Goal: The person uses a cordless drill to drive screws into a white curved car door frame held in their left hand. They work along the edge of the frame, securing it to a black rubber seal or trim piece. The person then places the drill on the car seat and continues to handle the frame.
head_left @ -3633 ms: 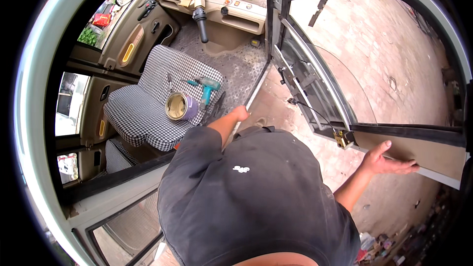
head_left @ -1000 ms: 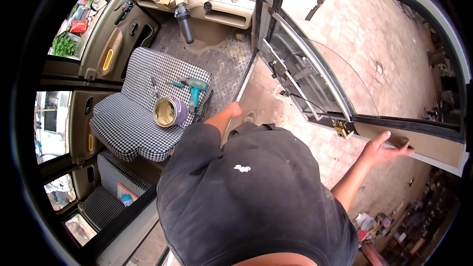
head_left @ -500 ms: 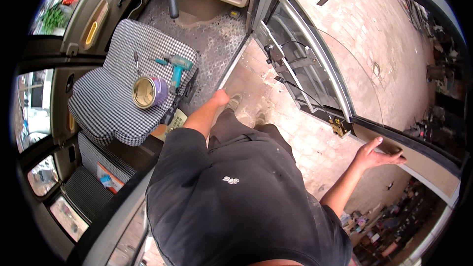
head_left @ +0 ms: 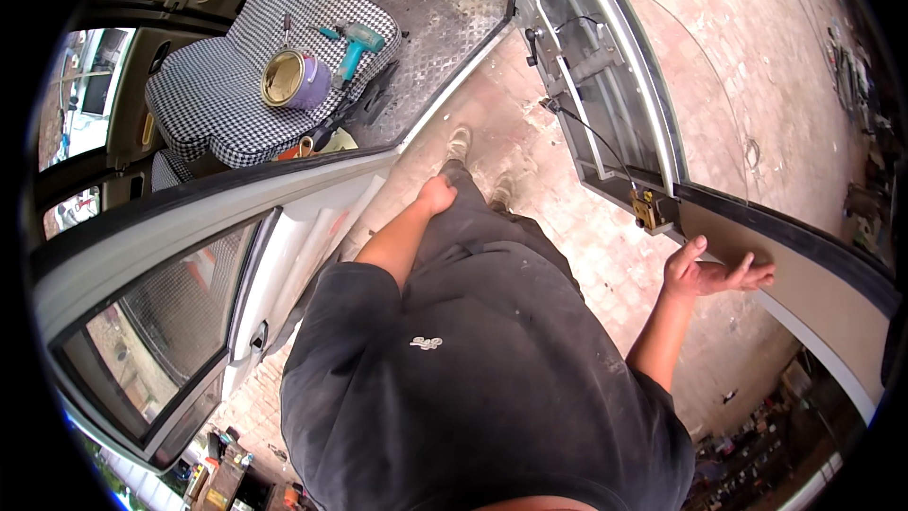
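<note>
My left hand (head_left: 437, 195) hangs in front of my left thigh, its fingers curled closed, and I see nothing sticking out of it. On the other side, my right hand (head_left: 716, 271) has its fingers stretched out and the thumb raised. It is at the edge of the open vehicle door (head_left: 804, 274), holding nothing; whether it touches the panel I cannot tell. Close to it, a brass-coloured door latch (head_left: 645, 211) sits on the door's edge with a cable running to it. The door's inner side is stripped, showing a window regulator rail (head_left: 579, 123).
On the checked seat (head_left: 219, 76) lie a purple tin (head_left: 307, 83), a teal power tool (head_left: 359, 49) and a screwdriver (head_left: 287, 28). The rear door (head_left: 170, 322) stands at my left. Brick paving (head_left: 615, 293) runs underfoot, with assorted clutter (head_left: 771, 454) at lower right.
My view has shifted back along the vehicle, bringing the rear door into sight at left. My left hand has moved from beside the sill to my thigh. The right hand stays open by the door.
</note>
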`<state>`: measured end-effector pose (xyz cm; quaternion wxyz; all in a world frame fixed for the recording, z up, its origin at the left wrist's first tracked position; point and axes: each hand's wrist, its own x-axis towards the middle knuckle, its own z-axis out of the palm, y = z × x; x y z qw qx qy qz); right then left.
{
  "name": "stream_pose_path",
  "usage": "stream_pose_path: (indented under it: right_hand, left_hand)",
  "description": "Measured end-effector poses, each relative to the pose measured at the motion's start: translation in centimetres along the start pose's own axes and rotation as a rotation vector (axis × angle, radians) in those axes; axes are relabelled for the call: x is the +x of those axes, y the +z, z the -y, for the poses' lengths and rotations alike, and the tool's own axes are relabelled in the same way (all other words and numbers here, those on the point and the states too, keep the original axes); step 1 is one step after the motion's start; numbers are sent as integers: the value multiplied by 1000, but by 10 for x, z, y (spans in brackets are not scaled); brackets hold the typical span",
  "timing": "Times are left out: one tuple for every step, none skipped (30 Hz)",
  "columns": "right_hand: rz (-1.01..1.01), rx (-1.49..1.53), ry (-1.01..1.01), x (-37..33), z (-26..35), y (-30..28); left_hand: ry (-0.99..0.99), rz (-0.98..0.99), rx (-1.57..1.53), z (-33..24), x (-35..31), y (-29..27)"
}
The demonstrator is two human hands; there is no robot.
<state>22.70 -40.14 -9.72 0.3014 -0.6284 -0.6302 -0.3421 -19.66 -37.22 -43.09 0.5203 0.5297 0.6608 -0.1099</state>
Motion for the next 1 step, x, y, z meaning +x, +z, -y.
stream_pose_path:
  right_hand:
    - [46,47,-23,-3,-5,-4]
  left_hand:
    - [12,-2,28,-1,-7,-2]
